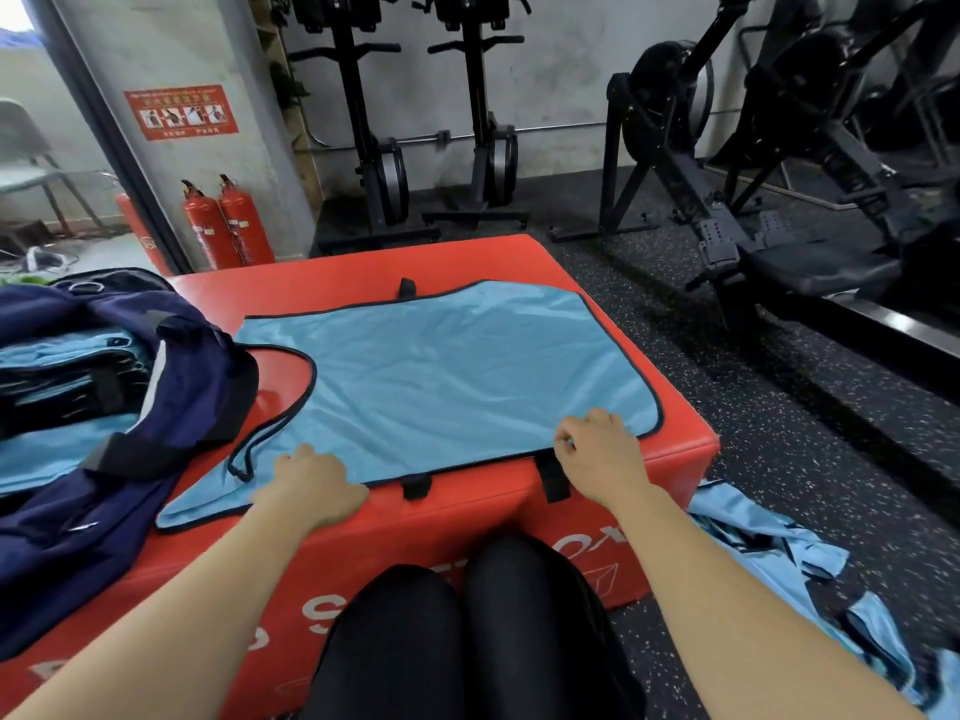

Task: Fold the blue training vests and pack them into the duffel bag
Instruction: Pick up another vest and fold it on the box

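Observation:
A light blue training vest [457,376] with dark trim lies spread flat on top of a red padded box [467,257]. My left hand [311,483] grips the vest's near edge close to its arm opening. My right hand [597,449] pinches the same near edge toward the right corner. A navy duffel bag [171,366] stands open at the left end of the box, with folded blue vests [67,356] stacked inside it.
Several more blue vests [769,548] lie in a heap on the speckled black floor to my right. Rowing machines [779,200] stand behind and to the right. Red fire extinguishers [228,226] stand by the wall at the back left.

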